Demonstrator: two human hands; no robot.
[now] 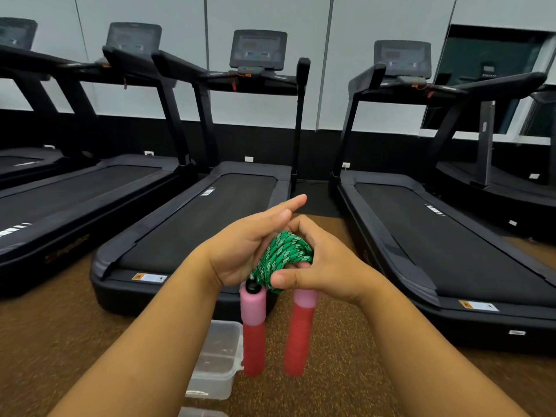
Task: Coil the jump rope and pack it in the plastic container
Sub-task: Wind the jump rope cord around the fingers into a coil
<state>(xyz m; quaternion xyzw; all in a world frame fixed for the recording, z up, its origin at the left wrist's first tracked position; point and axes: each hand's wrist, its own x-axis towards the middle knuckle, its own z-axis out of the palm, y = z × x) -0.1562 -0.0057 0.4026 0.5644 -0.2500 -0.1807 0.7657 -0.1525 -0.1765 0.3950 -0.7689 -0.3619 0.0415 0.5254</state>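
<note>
Both hands raised in front of the chest around a tight bundle of green jump rope (284, 254): left hand (243, 245) flat and mostly open against the coil's near side, fingers stretched forward, right hand (322, 266) curled closed around the coil with the thumb pressed over its lower edge. Two pink-and-red handles (254, 329) hanging down from the bundle, side by side, partly hiding the clear plastic container (216, 362) standing open on the floor below, just left of them. Speckled brown floor (331, 356) underfoot, black treadmills (210, 212) lined up ahead, pale panelled wall (192, 25) behind.
</note>
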